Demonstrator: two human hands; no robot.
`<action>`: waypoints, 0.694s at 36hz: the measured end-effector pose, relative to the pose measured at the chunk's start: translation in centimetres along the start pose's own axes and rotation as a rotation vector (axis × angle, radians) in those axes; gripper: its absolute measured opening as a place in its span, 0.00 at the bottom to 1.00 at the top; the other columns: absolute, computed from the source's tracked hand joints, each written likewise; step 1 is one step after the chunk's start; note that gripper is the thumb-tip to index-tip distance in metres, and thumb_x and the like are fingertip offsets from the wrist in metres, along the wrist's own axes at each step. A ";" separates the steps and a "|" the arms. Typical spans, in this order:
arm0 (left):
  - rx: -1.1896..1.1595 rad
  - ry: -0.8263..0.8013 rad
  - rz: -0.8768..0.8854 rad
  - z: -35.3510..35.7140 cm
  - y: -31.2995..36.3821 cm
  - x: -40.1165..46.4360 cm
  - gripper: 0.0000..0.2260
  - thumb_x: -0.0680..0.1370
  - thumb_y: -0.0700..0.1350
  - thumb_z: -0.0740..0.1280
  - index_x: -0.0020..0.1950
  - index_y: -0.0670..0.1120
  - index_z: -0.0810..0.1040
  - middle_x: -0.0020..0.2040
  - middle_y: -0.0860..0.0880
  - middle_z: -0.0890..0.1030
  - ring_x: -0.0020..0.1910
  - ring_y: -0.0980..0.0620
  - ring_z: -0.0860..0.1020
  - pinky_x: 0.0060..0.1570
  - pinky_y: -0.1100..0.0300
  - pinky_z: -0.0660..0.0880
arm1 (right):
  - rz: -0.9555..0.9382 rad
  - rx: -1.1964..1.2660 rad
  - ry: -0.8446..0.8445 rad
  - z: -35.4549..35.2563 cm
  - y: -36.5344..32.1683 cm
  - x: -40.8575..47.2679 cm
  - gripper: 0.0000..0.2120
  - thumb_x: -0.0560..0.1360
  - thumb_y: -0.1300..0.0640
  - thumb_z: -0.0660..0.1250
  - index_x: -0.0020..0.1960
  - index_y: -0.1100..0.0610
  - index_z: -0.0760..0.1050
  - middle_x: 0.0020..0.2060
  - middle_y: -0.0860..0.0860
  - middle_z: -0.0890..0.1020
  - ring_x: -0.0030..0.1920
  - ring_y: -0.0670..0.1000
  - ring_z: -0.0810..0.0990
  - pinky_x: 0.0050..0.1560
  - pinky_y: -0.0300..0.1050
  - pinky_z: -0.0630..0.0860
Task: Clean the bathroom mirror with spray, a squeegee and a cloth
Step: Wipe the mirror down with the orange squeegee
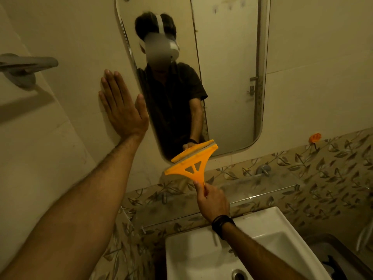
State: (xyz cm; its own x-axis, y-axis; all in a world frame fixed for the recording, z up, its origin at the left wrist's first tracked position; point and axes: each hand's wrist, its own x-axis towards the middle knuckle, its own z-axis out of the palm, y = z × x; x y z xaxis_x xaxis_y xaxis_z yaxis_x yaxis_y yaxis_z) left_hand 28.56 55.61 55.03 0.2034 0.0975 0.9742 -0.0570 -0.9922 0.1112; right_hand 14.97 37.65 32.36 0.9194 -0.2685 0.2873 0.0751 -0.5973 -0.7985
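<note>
orange squeegee (191, 160) gripped by right hand (212, 201), blade up-left on mirror (228, 77); left hand (123, 106) flat.

The left hand (123, 110) lies flat, fingers straight and close together, thumb apart, arm stretched out behind it. The right hand (212, 201) is curled, thumb and forefinger pinching a thin handle that sticks up past the fingertips, a dark band round its wrist
</note>
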 end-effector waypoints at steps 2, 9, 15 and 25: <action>-0.002 -0.003 0.000 0.0 0.0 0.0 0.31 0.85 0.56 0.50 0.82 0.39 0.53 0.82 0.38 0.57 0.82 0.41 0.54 0.81 0.44 0.51 | 0.019 -0.001 -0.010 0.0 0.4 -0.3 0.25 0.81 0.36 0.54 0.31 0.49 0.65 0.26 0.47 0.69 0.28 0.45 0.68 0.31 0.44 0.64; 0.007 -0.023 -0.007 0.0 0.0 0.0 0.31 0.85 0.56 0.51 0.83 0.39 0.52 0.82 0.39 0.56 0.82 0.42 0.53 0.81 0.45 0.49 | -0.011 0.067 0.092 -0.9 1.0 -0.9 0.27 0.78 0.31 0.51 0.32 0.50 0.68 0.24 0.48 0.69 0.27 0.46 0.67 0.30 0.46 0.65; -0.010 -0.037 -0.017 0.0 0.0 0.1 0.31 0.85 0.57 0.49 0.83 0.39 0.52 0.82 0.39 0.56 0.82 0.41 0.53 0.81 0.46 0.48 | -0.204 0.077 0.193 -3.3 -1.3 1.1 0.29 0.78 0.30 0.50 0.32 0.52 0.69 0.23 0.47 0.67 0.24 0.47 0.65 0.26 0.44 0.61; -0.034 -0.120 -0.006 -0.5 -0.2 0.2 0.31 0.85 0.58 0.46 0.83 0.41 0.46 0.84 0.40 0.50 0.83 0.42 0.49 0.81 0.45 0.46 | -0.425 -0.041 0.254 -8.6 -5.0 5.6 0.25 0.79 0.33 0.53 0.32 0.50 0.66 0.22 0.45 0.65 0.22 0.46 0.64 0.24 0.40 0.58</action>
State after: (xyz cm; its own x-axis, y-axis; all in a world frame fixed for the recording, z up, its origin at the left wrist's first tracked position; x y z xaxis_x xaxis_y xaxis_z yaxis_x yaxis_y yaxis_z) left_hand 28.14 55.85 55.30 0.3194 0.0909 0.9432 -0.0887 -0.9882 0.1252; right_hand 16.42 32.68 42.50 0.6873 -0.1676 0.7068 0.4029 -0.7217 -0.5629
